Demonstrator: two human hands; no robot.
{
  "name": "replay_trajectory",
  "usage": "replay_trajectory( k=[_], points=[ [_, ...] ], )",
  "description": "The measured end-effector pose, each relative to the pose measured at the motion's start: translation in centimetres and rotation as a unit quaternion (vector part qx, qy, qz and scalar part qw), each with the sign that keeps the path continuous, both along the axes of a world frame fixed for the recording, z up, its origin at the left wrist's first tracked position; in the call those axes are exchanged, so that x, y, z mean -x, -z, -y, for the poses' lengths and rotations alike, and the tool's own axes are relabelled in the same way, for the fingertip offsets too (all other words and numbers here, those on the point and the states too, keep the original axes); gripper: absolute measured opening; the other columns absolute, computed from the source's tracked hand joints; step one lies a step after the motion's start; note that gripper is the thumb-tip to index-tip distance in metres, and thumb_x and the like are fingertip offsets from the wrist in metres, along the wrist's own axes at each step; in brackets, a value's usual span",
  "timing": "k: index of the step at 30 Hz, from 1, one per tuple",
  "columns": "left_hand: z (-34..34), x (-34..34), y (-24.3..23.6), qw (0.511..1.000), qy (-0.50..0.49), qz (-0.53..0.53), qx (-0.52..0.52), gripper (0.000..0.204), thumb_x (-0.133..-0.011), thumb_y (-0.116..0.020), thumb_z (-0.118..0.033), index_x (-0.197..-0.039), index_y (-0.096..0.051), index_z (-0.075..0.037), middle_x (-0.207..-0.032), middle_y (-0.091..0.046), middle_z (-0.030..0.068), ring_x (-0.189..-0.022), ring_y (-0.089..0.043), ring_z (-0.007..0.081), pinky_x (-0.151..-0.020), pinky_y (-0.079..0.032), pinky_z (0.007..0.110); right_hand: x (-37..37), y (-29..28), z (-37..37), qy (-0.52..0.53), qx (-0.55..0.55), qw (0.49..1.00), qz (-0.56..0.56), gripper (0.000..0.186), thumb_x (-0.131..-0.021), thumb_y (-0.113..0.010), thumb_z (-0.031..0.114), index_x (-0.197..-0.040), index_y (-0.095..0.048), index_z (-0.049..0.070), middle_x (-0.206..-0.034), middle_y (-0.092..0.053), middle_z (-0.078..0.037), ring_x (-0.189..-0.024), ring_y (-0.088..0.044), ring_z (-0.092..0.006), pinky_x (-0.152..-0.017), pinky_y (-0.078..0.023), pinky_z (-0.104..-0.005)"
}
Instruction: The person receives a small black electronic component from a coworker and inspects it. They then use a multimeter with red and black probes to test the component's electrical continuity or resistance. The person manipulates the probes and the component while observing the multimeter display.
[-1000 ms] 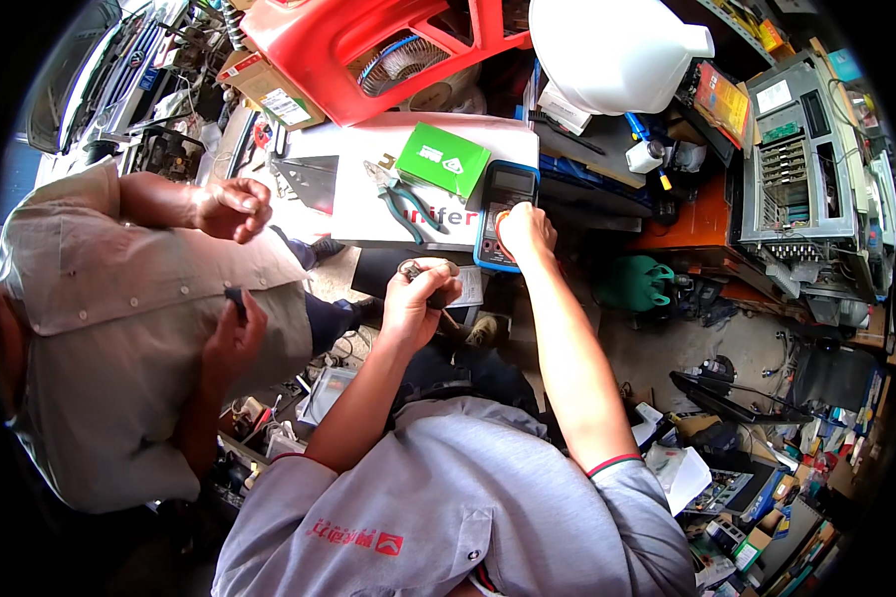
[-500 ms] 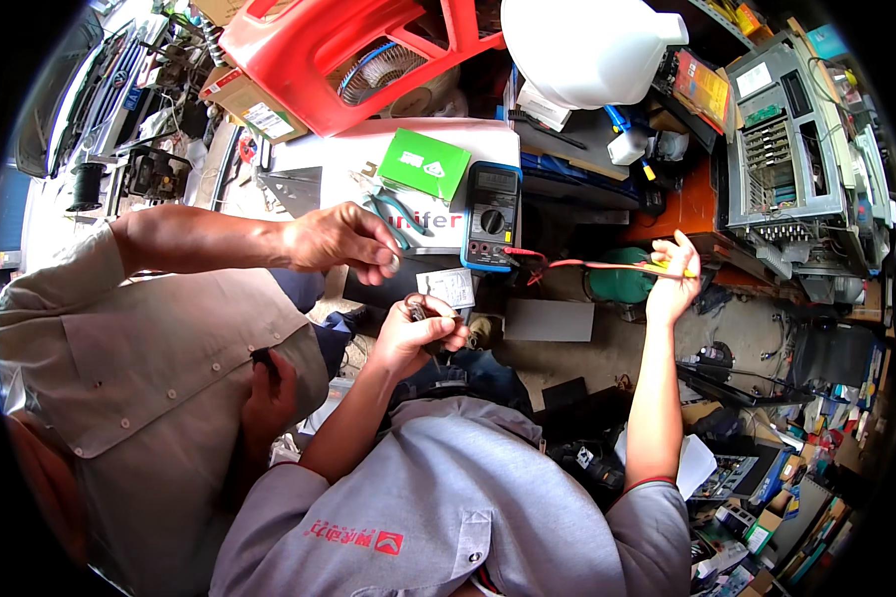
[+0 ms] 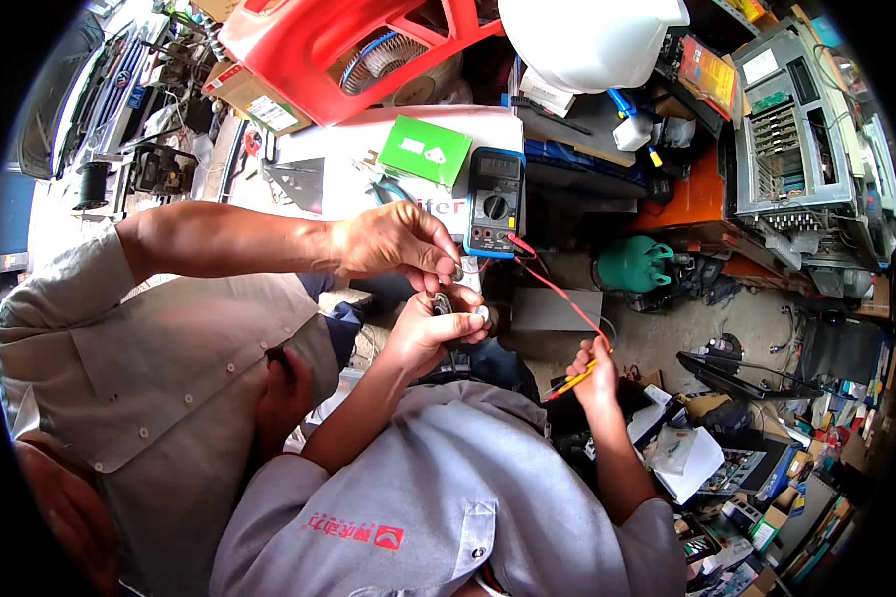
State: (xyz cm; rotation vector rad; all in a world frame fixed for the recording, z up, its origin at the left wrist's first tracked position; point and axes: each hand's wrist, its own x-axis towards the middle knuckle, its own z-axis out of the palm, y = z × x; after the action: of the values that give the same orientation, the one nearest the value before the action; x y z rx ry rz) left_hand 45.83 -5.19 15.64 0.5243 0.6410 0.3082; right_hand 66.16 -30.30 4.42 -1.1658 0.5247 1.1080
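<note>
My left hand (image 3: 423, 333) pinches a small round silvery disc (image 3: 482, 313) between thumb and finger. A darker metal piece (image 3: 441, 302) shows at its curled fingers; its kind is unclear. To the right, my right hand (image 3: 595, 374) grips yellow-and-red test probes (image 3: 571, 381), tips pointing left and down. A red lead (image 3: 567, 297) runs from them to a blue-edged multimeter (image 3: 495, 204) on the white surface. Just above my left hand, a co-worker's hand (image 3: 398, 244) holds another small round piece (image 3: 456, 271) at its fingertips.
A green box (image 3: 424, 151) and teal-handled pliers (image 3: 393, 189) lie left of the multimeter. A red plastic stool (image 3: 309, 60) and a white rounded object (image 3: 585, 45) stand beyond. A teal tank (image 3: 635, 265) sits on the floor; piled electronics (image 3: 757, 478) crowd the right.
My right hand has come down and leftward with the probes. The co-worker's hand has moved right, close to my left hand. My left hand has shifted slightly right, its disc now showing.
</note>
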Motion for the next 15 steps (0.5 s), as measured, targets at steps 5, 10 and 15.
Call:
replay_trajectory(
  k=[5,10,15],
  points=[
    [0.5,0.1,-0.5,1.000,-0.010,-0.008,-0.006,0.018,-0.078,-0.071,0.001,-0.094,-0.062,-0.002,-0.086,-0.066,0.0122,-0.076,-0.066,0.0200,-0.070,-0.055,0.029,2.9,0.4,1.7,-0.118,-0.003,0.993,0.023,0.045,-0.095,-0.049,0.045,-0.079,-0.063,0.005,-0.070,-0.060,-0.004,-0.063,-0.055,-0.0169,-0.067,-0.045,-0.0346],
    [0.7,-0.1,-1.3,0.999,-0.020,0.021,-0.027,0.016,-0.079,-0.069,0.001,-0.093,-0.063,-0.002,-0.085,-0.066,0.0119,-0.077,-0.064,0.0189,-0.071,-0.054,0.030,1.8,-2.0,2.1,-0.444,0.100,0.843,0.287,0.044,-0.095,-0.051,0.040,-0.075,-0.067,0.003,-0.072,-0.063,-0.004,-0.057,-0.053,-0.0111,-0.057,-0.044,-0.0290],
    [1.2,-0.1,-1.9,0.997,-0.036,0.014,-0.067,0.015,-0.080,-0.069,0.001,-0.093,-0.062,-0.002,-0.084,-0.065,0.0102,-0.077,-0.064,0.0176,-0.071,-0.053,0.029,-0.1,-7.9,-1.2,-0.285,0.044,0.927,0.239,0.032,-0.096,-0.052,0.031,-0.087,-0.064,0.002,-0.066,-0.058,-0.004,-0.047,-0.052,-0.0109,-0.041,-0.039,-0.0211]
  ],
)
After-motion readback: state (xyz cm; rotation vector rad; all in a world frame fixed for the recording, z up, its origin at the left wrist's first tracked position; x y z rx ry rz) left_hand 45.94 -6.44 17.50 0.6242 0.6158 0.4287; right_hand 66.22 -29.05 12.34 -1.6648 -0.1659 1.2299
